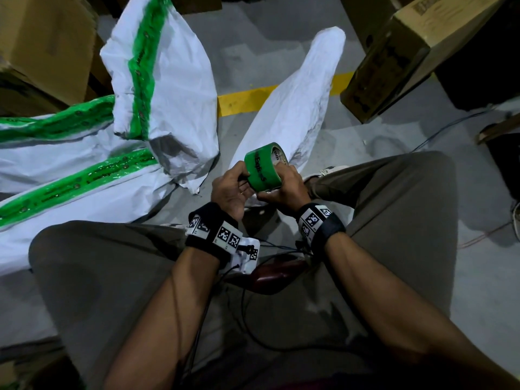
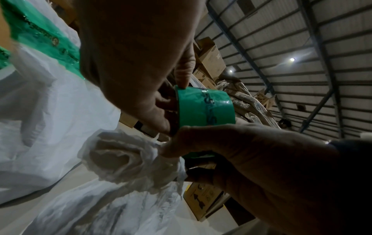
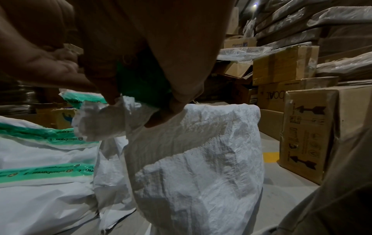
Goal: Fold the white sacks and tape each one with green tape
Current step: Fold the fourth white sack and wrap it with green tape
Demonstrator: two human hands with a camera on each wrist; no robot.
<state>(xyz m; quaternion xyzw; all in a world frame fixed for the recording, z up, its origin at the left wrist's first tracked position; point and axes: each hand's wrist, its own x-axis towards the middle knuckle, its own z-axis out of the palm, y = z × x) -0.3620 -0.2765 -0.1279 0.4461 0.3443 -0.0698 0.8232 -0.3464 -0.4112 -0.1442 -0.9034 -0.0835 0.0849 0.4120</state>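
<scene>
- Your two hands meet at the centre of the head view, both on the tape roll (image 1: 263, 167), held up above your lap.
- Your left hand (image 1: 229, 190) grips the roll's left side, its fingers (image 2: 182, 70) curled over the rim; the thumb seems to press at the roll's edge, though the wrist view is dim there.
- Your right hand (image 1: 284, 190) wraps the roll from the right and below, fingers closed around it.
- The right hand also pinches the bunched end of a white sack (image 3: 193, 152) under the roll; that sack runs from your hands toward the upper right of the head view, lying on the floor (image 1: 394, 136).
- Taped sacks (image 1: 84, 175) with green strips lie at the left of the frame; one (image 1: 168, 80) stands bent at upper centre.
- A yellow line (image 1: 244, 99) crosses the floor behind the sacks.
- Cardboard boxes (image 1: 394, 57) sit at upper right, and another at upper left.
- Black bands with square markers circle both wrists.
</scene>
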